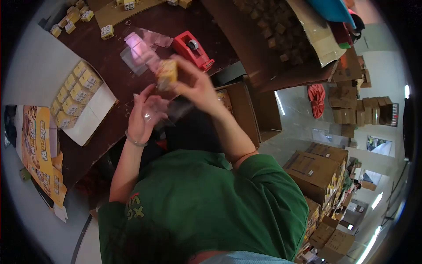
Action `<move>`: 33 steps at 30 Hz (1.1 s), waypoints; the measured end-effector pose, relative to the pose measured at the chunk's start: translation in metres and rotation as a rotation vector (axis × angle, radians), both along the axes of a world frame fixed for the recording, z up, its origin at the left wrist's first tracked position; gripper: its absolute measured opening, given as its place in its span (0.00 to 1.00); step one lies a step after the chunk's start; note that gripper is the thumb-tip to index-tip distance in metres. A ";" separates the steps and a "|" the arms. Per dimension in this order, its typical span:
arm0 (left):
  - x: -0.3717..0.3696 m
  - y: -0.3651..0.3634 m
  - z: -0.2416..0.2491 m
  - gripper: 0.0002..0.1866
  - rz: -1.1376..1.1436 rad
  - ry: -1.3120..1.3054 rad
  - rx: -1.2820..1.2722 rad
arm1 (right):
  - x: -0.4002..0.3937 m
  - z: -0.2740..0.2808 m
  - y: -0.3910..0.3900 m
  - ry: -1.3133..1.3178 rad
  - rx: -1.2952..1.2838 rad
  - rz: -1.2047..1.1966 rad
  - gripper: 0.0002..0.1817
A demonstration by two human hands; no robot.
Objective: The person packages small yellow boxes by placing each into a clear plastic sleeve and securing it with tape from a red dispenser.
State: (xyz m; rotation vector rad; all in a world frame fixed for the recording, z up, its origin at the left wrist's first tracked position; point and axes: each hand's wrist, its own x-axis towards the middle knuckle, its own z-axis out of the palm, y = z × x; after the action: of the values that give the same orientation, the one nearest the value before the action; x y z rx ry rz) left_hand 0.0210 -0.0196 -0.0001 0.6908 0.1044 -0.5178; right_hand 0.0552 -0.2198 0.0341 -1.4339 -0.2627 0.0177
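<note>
My right hand point(198, 88) grips a small yellow printed box point(168, 72) between thumb and fingers, blurred by motion. Just below and left of it, my left hand point(144, 113) has loosely curled fingers around a piece of clear plastic film point(160, 108), which looks like a thin bag. Beyond my hands, a shiny pinkish pile of clear plastic bags point(137, 47) lies on the dark red table point(103, 50). A red tape dispenser point(192, 50) stands to the right of the bags.
At left, a white tray point(90, 121) holds rows of small yellow boxes point(74, 94). A printed yellow display carton point(39, 149) leans beyond it. A large cardboard box point(323, 42) at upper right contains many small boxes. An open carton point(241, 103) sits below the table edge.
</note>
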 end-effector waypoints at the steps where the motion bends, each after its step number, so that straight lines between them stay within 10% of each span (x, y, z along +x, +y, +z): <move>1: 0.006 0.007 -0.009 0.33 0.057 0.024 -0.115 | 0.002 0.027 -0.010 0.079 0.112 -0.067 0.36; 7: 0.021 0.027 -0.017 0.36 0.265 0.066 -0.088 | -0.015 0.036 -0.021 0.311 0.194 0.350 0.29; 14: 0.010 0.022 0.001 0.33 0.427 -0.171 0.277 | -0.024 0.022 0.030 -0.241 -0.490 -0.099 0.30; 24: 0.006 0.032 -0.007 0.27 0.450 -0.200 0.313 | -0.039 -0.007 0.034 -0.314 -0.420 0.024 0.20; 33: 0.003 0.043 -0.003 0.24 0.425 -0.265 0.397 | -0.024 0.004 0.035 -0.288 -0.543 0.044 0.31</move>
State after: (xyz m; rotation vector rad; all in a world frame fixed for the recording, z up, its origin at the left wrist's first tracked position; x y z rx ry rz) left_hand 0.0237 0.0238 -0.0035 1.0865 0.1023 0.0096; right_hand 0.0308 -0.1847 0.0379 -1.9724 -0.5571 -0.0888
